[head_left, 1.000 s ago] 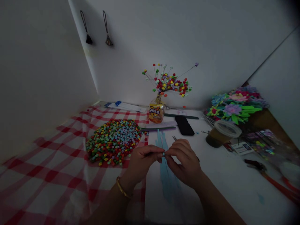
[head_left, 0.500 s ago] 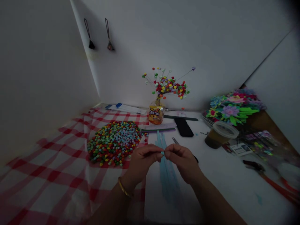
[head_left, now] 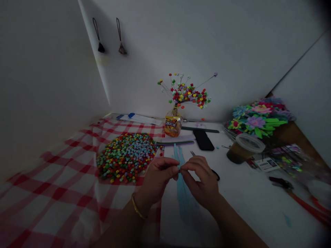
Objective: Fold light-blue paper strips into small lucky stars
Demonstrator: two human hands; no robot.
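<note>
My left hand (head_left: pixel 158 179) and my right hand (head_left: pixel 203 179) meet fingertip to fingertip over the white tabletop. Pinched between them is a tiny light blue paper star (head_left: pixel 179 168), mostly covered by the fingers. Under the hands lie long light blue paper strips (head_left: pixel 183 196). Left of my left hand, a big heap of small folded paper stars (head_left: pixel 128 155) in many colours rests on a red-and-white checked cloth (head_left: pixel 59 193). Scissors (head_left: pixel 216 175) lie partly hidden behind my right hand.
Behind the strips stand a bottle with a yellow label (head_left: pixel 172 125) holding star-tipped stems, and a black phone (head_left: pixel 203 140). To the right are a lidded plastic tub (head_left: pixel 243 148), fuzzy craft flowers (head_left: pixel 258 119), a card (head_left: pixel 267 164) and orange-handled pliers (head_left: pixel 281 183).
Both hands stay together at the same spot. My right hand has turned slightly and its fingers have shifted around the blue star, which now shows less.
</note>
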